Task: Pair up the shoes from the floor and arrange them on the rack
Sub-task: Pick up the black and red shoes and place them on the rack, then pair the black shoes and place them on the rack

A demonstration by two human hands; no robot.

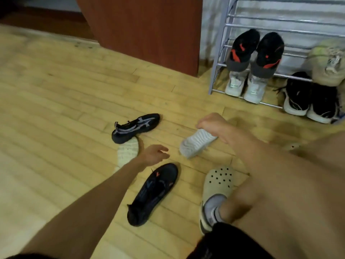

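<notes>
1. Wooden floor [56,101]: pale planks; four loose shoes lie on it, well short of the rack.
2. White shoe [127,151]: sole up, partly hidden behind the left forearm, its far end touching a dark shoe.
3. Dark shoe with grey stripes [135,127]: on its side, furthest from the camera of the loose shoes.
4. Left hand [154,155]: extended over the floor, fingers spread and empty, between the white shoe and the second dark shoe.
5. Second dark shoe [154,193]: upright on the floor, toe pointing away, just below the left hand.
6. Second white shoe [197,143]: sole facing up, tilted, gripped at one end by the right hand [212,126], whose fingers are closed over it.
7. Beige clog [217,186]: worn on the person's foot with a grey sock.
8. Metal rack [219,58]: upper tier holds a black-and-red pair [255,51] and a pale sneaker [328,62]; bottom tier holds a white pair [244,86] and a black pair with white soles [309,99].
</notes>
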